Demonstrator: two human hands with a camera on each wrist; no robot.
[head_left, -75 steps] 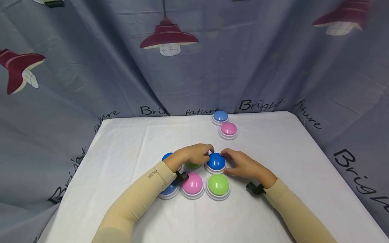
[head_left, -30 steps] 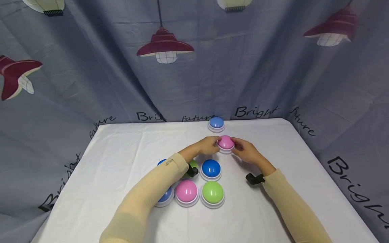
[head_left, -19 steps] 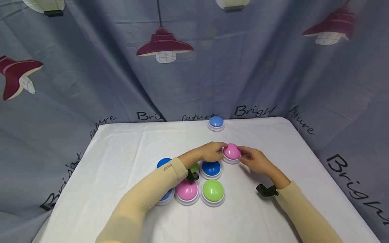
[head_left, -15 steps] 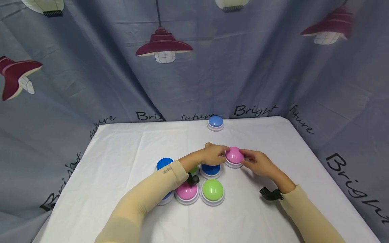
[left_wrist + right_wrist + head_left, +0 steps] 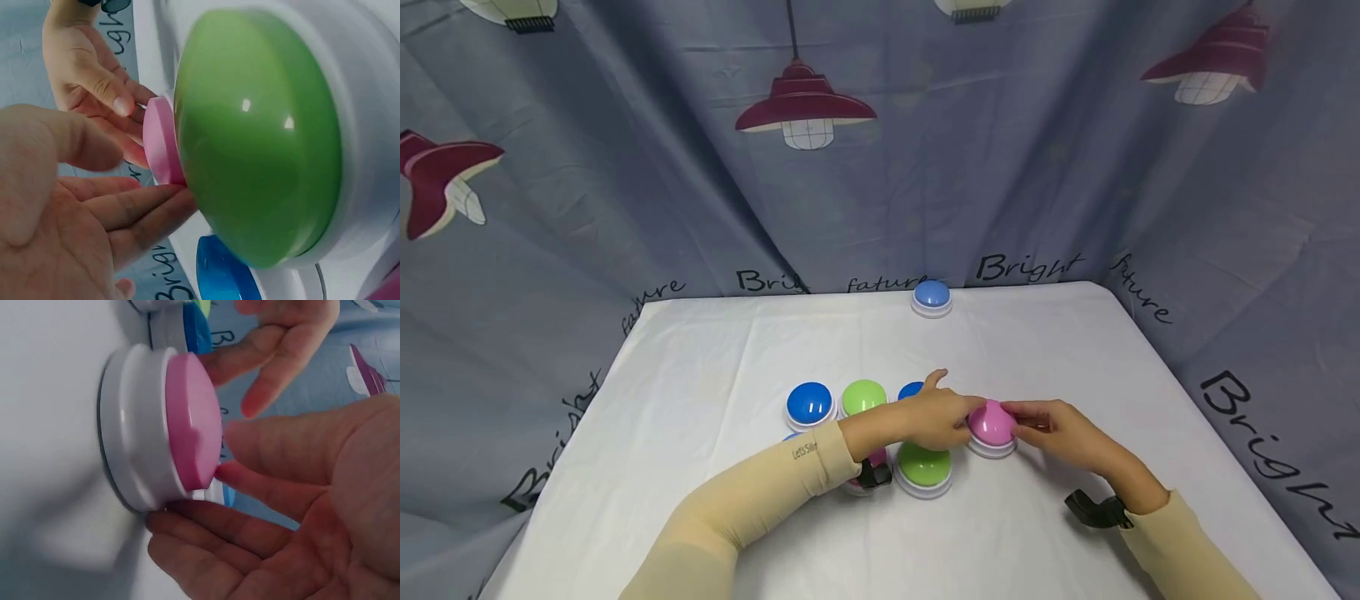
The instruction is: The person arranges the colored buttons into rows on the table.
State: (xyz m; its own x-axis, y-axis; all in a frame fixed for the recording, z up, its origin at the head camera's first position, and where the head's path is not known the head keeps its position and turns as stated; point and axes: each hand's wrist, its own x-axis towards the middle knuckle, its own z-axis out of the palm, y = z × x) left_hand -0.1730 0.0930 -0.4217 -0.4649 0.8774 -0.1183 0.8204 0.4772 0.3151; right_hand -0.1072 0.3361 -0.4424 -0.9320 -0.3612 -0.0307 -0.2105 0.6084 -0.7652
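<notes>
Between my two hands stands a pink dome-topped push button [image 5: 992, 427] on a white base, upright on the cloth at the right of the group. My left hand [image 5: 936, 417] reaches over the green push button [image 5: 924, 468], its fingers stretched out to the pink one's left side. My right hand [image 5: 1063, 433] holds the pink button from the right, with fingers along the base and dome and the thumb close to the dome in the right wrist view. The left hand and sleeve partly cover the nearby blue push button [image 5: 912, 389] and another pink push button [image 5: 878, 456].
At the back left of the group sit a blue push button [image 5: 809, 404] and a green push button [image 5: 864, 397]. A further blue push button [image 5: 932, 296] stands near the far edge of the white cloth [image 5: 700, 375]. A grey printed curtain [image 5: 1000, 167] hangs behind.
The hands have left the blue button and reached the pink one farther back. They have brought it nearer and rightward, beside the front green button. The far blue button keeps its place.
</notes>
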